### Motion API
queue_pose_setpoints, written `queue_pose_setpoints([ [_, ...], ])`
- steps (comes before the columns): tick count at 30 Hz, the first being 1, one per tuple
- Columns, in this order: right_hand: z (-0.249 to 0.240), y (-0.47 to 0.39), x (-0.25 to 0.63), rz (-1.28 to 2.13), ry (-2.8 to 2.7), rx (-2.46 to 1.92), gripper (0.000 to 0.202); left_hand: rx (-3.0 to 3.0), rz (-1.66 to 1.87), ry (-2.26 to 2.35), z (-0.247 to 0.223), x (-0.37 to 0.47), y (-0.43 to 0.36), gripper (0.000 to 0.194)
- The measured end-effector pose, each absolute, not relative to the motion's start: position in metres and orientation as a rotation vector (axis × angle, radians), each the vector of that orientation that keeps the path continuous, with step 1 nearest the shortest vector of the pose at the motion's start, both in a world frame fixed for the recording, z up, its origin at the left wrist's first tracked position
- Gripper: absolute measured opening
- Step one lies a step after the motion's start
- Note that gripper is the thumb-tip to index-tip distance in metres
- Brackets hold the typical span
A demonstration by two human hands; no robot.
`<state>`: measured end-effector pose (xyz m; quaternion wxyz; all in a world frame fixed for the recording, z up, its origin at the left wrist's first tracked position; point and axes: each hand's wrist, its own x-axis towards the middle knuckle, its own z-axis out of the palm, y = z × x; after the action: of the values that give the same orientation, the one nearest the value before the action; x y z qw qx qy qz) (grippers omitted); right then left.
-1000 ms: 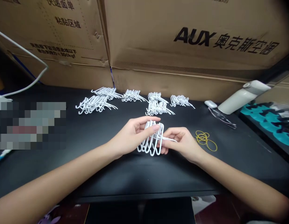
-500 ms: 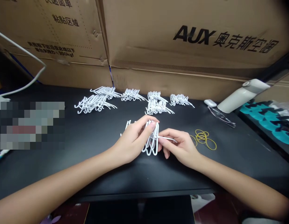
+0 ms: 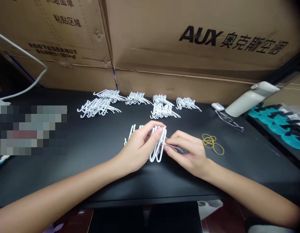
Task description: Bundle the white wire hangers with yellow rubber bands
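A bundle of white bent-wire hooks (image 3: 157, 152) stands near the middle of the black table, held from the left by my left hand (image 3: 140, 142), its thumb across the front and its fingers behind. My right hand (image 3: 188, 150) pinches the thin wire ends that stick out on the bundle's right side. More white wire (image 3: 132, 131) shows beyond my left hand, partly covered by it. Farther back lie several clusters of the same white hooks, among them one at the left (image 3: 98, 107), one in the middle (image 3: 162, 110) and one at the right (image 3: 186, 103).
Yellow rubber bands (image 3: 209, 141) lie right of my right hand. A white bottle (image 3: 247, 100), a small white case (image 3: 217, 106) and a clear-lensed item (image 3: 229, 120) are at the back right, beside teal objects (image 3: 273, 124). Cardboard boxes (image 3: 164, 38) stand behind the black table (image 3: 103, 191).
The bundle's front loops have turned and drawn closer together under my left hand. My right hand has shifted its fingers on the wire ends, which now point slightly lower.
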<state>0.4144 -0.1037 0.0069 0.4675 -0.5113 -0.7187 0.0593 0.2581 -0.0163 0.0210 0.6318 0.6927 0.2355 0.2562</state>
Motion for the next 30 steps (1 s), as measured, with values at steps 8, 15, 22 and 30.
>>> queue_pose_setpoints([
  [8,0.006,-0.105,0.4116,0.219,-1.711,-1.266,0.008,1.487,0.493,0.458,0.0211,0.2587,-0.0166,0.035],
  [15,0.005,-0.1033,0.4149,0.377,-1.631,-1.279,0.004,1.458,0.408,0.416,0.0224,0.2584,-0.015,0.041],
  [22,0.0045,-0.1022,0.4174,0.66,-1.469,-1.254,0.004,1.508,0.43,0.393,0.0204,0.2596,-0.0126,0.039],
  [30,0.0065,-0.1027,0.4175,0.786,-1.405,-1.171,0.004,1.372,0.433,0.402,0.0194,0.2598,-0.0142,0.027],
])
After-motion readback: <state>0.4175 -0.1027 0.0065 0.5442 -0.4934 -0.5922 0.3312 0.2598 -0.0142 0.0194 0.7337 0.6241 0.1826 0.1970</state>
